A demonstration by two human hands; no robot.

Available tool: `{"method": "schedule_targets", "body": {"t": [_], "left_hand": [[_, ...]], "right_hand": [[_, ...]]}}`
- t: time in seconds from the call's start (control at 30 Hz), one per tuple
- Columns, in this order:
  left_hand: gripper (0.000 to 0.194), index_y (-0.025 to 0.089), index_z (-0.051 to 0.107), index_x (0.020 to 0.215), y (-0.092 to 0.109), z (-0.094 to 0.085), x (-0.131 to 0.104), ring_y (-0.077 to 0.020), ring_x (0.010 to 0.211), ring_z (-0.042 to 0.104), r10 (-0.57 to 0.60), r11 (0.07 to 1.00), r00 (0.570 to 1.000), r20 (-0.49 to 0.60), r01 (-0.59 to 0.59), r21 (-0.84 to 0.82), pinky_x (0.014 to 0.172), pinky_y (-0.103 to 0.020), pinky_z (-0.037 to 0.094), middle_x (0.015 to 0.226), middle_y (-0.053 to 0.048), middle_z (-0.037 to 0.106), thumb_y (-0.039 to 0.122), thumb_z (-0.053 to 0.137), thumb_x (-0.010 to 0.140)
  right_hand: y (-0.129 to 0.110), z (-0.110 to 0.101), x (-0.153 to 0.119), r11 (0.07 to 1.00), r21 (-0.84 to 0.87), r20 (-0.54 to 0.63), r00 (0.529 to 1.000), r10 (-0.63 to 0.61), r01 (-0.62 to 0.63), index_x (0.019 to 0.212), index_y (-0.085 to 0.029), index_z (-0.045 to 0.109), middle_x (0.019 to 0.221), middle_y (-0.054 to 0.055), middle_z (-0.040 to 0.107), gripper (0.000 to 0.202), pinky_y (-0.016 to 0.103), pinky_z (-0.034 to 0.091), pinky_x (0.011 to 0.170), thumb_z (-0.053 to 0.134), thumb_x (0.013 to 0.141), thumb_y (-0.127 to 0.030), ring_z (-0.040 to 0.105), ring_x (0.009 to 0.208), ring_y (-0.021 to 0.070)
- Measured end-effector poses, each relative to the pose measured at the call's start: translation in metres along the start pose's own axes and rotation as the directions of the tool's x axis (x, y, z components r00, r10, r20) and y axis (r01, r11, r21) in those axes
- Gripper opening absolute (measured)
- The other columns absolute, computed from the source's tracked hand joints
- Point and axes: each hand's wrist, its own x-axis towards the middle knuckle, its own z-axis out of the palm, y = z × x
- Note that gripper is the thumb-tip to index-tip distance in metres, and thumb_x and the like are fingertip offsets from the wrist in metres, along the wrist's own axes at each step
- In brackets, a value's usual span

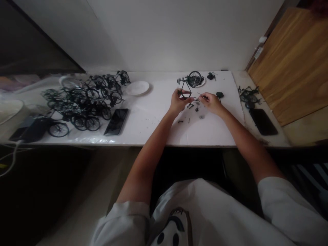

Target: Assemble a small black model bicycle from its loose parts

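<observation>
My left hand [180, 100] grips a small black model bicycle frame [185, 89], its fingers closed round the lower part. Just to the right, my right hand [209, 102] pinches something thin and small near the frame's lower end; I cannot make out what it is. A black spoked wheel [194, 79] lies behind the hands, over a small white dish [203, 82]. Several small dark parts [190, 106] are scattered on the white board [210, 131] in front of the hands, with a small greyish piece [201, 117] among them.
Many black model bicycles [82, 102] are heaped at the left, beside a phone [116, 121] and a white plate [137, 88]. Dark green parts [219, 94] lie beyond my right hand. Another phone [263, 121] and a dark model [249, 94] are at the far right.
</observation>
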Motion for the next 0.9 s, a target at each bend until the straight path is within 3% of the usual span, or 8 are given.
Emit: {"method": "schedule_targets", "body": {"t": [0.17, 0.3, 0.4, 0.63, 0.9], "left_hand": [[0.068, 0.025, 0.045, 0.101, -0.001, -0.004, 0.004, -0.0140, 0.086, 0.075, 0.029, 0.999, 0.999, -0.038, -0.028, 0.017, 0.081, -0.034, 0.070, 0.116, -0.004, 0.073, 0.029, 0.102, 0.064], [0.067, 0.026, 0.045, 0.102, 0.002, -0.005, 0.005, -0.0145, 0.086, 0.074, 0.045, 0.999, 0.998, -0.040, -0.044, 0.031, 0.078, -0.034, 0.070, 0.118, -0.005, 0.071, 0.032, 0.102, 0.067], [0.065, 0.025, 0.046, 0.102, 0.002, -0.005, 0.004, -0.0141, 0.084, 0.074, 0.036, 0.999, 0.998, -0.057, -0.035, 0.019, 0.078, -0.033, 0.069, 0.116, -0.005, 0.071, 0.026, 0.100, 0.067], [0.059, 0.024, 0.049, 0.100, -0.005, -0.006, 0.007, -0.0126, 0.082, 0.071, 0.049, 0.995, 0.994, -0.100, -0.040, 0.090, 0.072, -0.028, 0.065, 0.117, -0.005, 0.072, 0.021, 0.098, 0.067], [0.060, 0.024, 0.049, 0.103, -0.007, -0.009, 0.007, -0.0142, 0.086, 0.074, 0.050, 0.995, 0.997, -0.060, -0.044, 0.095, 0.077, -0.031, 0.067, 0.115, -0.005, 0.071, 0.021, 0.097, 0.068]], "right_hand": [[0.000, 0.001, -0.001, 0.995, 0.100, 0.022, 1.000, 0.009, -0.011, 0.097, -0.019, 0.072, 0.077, 0.002, 0.063, 0.051, 0.030, 0.040, 0.067, 0.072, 0.085, -0.068, 0.050, 0.069, 0.0162], [-0.001, 0.002, -0.003, 0.990, 0.115, 0.027, 0.997, 0.075, -0.078, 0.095, -0.018, 0.074, 0.061, -0.005, 0.049, 0.050, 0.029, 0.033, 0.061, 0.083, 0.076, -0.064, 0.039, 0.061, 0.0131], [-0.002, 0.003, -0.002, 0.982, 0.163, 0.027, 0.995, 0.097, -0.100, 0.094, -0.017, 0.075, 0.061, -0.005, 0.050, 0.050, 0.029, 0.035, 0.061, 0.085, 0.074, -0.062, 0.042, 0.061, 0.0133], [-0.002, 0.004, 0.001, 0.982, 0.178, 0.012, 0.998, 0.059, -0.060, 0.096, -0.017, 0.076, 0.083, 0.006, 0.073, 0.051, 0.030, 0.047, 0.068, 0.082, 0.079, -0.064, 0.062, 0.075, 0.0188], [0.008, 0.005, 0.003, 0.980, 0.194, 0.049, 0.998, 0.034, -0.043, 0.101, -0.016, 0.077, 0.068, 0.002, 0.060, 0.059, 0.030, 0.041, 0.061, 0.076, 0.083, -0.072, 0.055, 0.068, 0.0183]]}}
